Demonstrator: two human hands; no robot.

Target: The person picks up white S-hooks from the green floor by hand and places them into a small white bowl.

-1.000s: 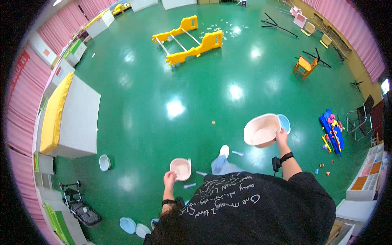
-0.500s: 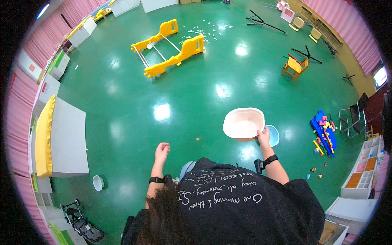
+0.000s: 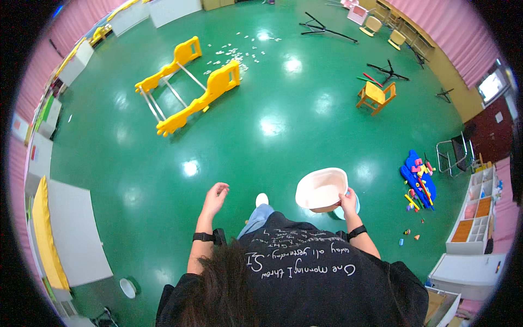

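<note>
The right hand [image 3: 347,200] grips the rim of a cream oval plastic basin [image 3: 320,188] just to its left, likely light, stiff, best held there. The left hand [image 3: 216,198] curls loosely, empty.

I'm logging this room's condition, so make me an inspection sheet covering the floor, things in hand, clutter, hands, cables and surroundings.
Surface: green floor, shiny, with bright reflections.
Things in hand: pale basin, tilted; light blue basin, partly hidden behind it, cannot tell whether held.
Clutter: small white pieces scattered; blue toy base with coloured pieces; white tub on the floor.
Hands: left hand empty, fingers loosely curled; right hand grips the pale basin's rim.
Cables: nothing seen.
Surroundings: yellow-sided frame, wooden chair, pink curtains.
</note>
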